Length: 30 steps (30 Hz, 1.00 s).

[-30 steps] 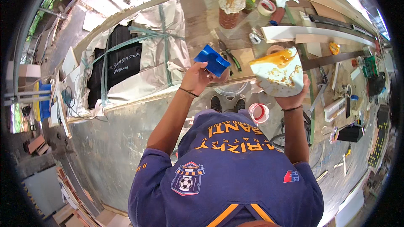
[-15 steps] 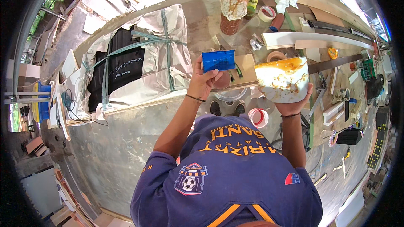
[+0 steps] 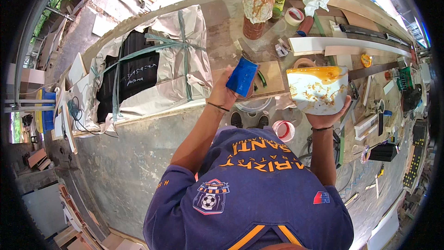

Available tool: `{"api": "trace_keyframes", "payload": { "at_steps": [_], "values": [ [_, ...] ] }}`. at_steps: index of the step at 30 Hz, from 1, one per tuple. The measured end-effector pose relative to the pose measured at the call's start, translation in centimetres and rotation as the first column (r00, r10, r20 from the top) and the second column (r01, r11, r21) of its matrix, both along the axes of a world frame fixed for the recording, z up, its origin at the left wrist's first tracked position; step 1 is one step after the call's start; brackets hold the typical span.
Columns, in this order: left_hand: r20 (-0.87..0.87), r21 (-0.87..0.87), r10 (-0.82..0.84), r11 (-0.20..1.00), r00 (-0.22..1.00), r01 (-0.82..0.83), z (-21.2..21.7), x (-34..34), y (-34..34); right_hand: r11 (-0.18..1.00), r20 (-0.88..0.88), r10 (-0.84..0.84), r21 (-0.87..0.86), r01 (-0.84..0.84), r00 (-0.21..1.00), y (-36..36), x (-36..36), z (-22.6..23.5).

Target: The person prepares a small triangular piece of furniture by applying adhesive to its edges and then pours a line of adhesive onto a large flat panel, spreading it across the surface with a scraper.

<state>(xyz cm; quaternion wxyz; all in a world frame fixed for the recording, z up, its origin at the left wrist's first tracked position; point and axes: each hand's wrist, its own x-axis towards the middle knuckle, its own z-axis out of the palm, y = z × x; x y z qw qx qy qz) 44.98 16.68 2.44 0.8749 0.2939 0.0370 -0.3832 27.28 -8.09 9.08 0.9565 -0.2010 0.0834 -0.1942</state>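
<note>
While my left hand (image 3: 220, 89) grips a blue sheet (image 3: 242, 77), my right hand (image 3: 328, 119) holds a smeared plate (image 3: 306, 99). Mixing seems underway; next needed: steadiness.

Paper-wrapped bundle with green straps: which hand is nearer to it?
Left. The left hand, holding the blue scraper, is just right of the bundle; the right hand, supporting the smeared white board, is farther right.

Green straps (image 3: 185, 45) cross a paper-wrapped black package (image 3: 149, 68) on the workbench (image 3: 223, 16).
</note>
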Motion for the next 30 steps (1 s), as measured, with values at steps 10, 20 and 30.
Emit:
{"api": "trace_keyframes", "payload": {
  "at_steps": [10, 20, 30],
  "values": [
    [0.052, -0.008, -0.234, 0.972, 0.971, 0.234, 1.0, -0.9, -1.1, 0.936, 0.154, 0.304, -0.233, -0.265, 0.940, 0.6, 1.5, 1.1],
    [0.082, 0.000, -0.293, 0.956, 0.953, 0.294, 1.8, -1.1, 0.0, -0.630, -0.324, 0.239, -0.769, -0.107, 0.915, 5.3, 6.2, 5.8],
    [0.027, 0.008, -0.316, 0.949, 0.949, 0.315, 2.1, -0.3, 2.1, -0.731, -0.213, 0.192, -0.682, -0.005, 0.958, 7.0, 6.2, 2.8]
  ]
}}
